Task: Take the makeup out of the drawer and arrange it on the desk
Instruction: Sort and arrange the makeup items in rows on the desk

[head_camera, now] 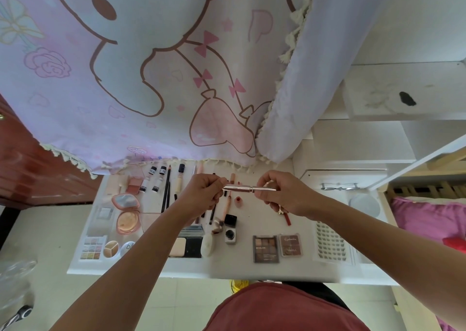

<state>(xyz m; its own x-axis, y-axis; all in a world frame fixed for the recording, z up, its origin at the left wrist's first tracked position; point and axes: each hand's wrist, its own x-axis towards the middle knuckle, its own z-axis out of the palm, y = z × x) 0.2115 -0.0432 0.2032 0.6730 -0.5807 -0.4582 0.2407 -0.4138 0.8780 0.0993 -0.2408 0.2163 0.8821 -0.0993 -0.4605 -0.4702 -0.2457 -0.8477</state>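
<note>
A slim rose-gold metal tube (239, 188) is held level in the air above the middle of the white desk (277, 271), clear of the surface, w/ one end in each hand. The left hand (204, 192) is curled, back of hand up; the tube's left end is pinched betw. thumb and fingertips. The right hand (282, 194) is curled likewise, and the tube's right end is gripped by its bent fingers. Both forearms are stretched fwd from the bottom of the view and angled inward, so the hands are brought near each other, the tube bridging the gap.

Makeup is laid out in rows on the desk below. At left, an open round pink compact (126, 212) and a pastel square-pan palette (93, 248) are seen. Small black-capped bottles (156, 179) and long black pencils (166, 192) are lined up twd the back. A black gel pot (230, 234) sits near centre. Two brown eyeshadow palettes (266, 248) lie side by side at front right, w/ a white lash tray (330, 242) beyond them. A red pencil (287, 219) shows just below the right hand; contact cannot be told. A pink cartoon-print curtain (151, 78) hangs over the desk's back edge.
</note>
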